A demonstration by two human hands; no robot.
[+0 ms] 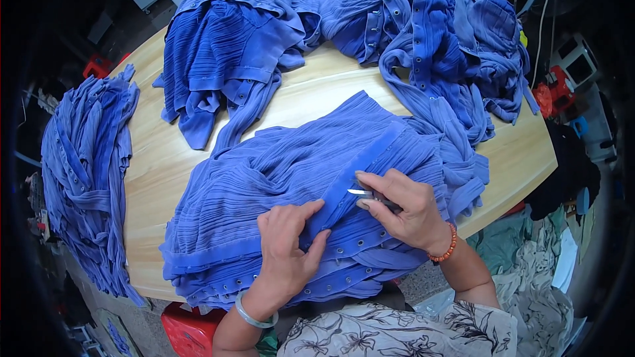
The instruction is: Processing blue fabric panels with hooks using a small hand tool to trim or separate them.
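A blue ribbed garment (238,185) lies spread on the table before me, with a smooth button-band strip (370,152) running diagonally across it. My left hand (284,244) grips the lower end of this strip, thumb and forefinger on either side of it. Small thread snips (361,192) are held in my right hand (409,203), between thumb and fingers. Their pale blades point left, over the strip. Part of the snips is hidden by my fingers. Below, along the near side, more blue fabric with a row of metal eyelets shows.
Large heaps of similar blue garments (218,39) cover the far side of the light wooden table (145,192). Another pile (89,158) hangs over its left edge. A red stool (187,330) stands below the near edge. Pale fabric (529,291) lies at the lower right.
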